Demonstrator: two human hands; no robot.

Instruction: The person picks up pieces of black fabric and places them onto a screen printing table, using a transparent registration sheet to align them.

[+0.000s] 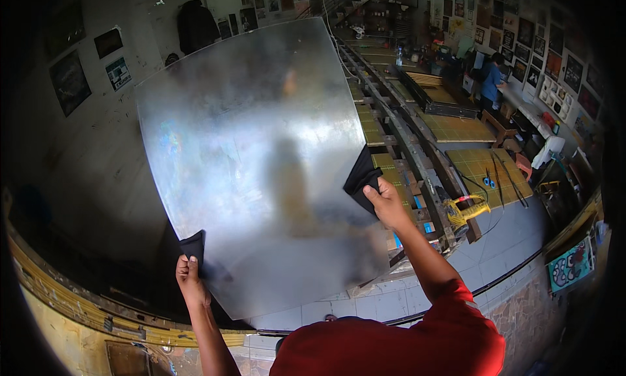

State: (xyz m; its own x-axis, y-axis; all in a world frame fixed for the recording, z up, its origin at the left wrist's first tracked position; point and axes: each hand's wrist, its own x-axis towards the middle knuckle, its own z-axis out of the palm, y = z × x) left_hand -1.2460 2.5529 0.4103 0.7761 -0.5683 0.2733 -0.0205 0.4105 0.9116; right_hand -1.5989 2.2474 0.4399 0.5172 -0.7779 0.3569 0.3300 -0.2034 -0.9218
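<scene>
A large shiny metal sheet (254, 174) fills the middle of the head view, tilted, with blurred reflections across its face. My left hand (189, 275) is closed on its lower left edge, with a folded black cloth (193, 245) between fingers and metal. On the right edge, higher up, my right hand (386, 200) grips the sheet through another black cloth (363, 180), thumb on the near face. The fingers behind the sheet are hidden on both sides.
Long dark rails (404, 131) run away beside the sheet's right edge. A yellow power tool (466, 213) lies near their close end. Blue-handled scissors (489, 181) rest on a mat-topped board (476, 167). Far right, a person in blue (491, 82) is at a bench (531, 118).
</scene>
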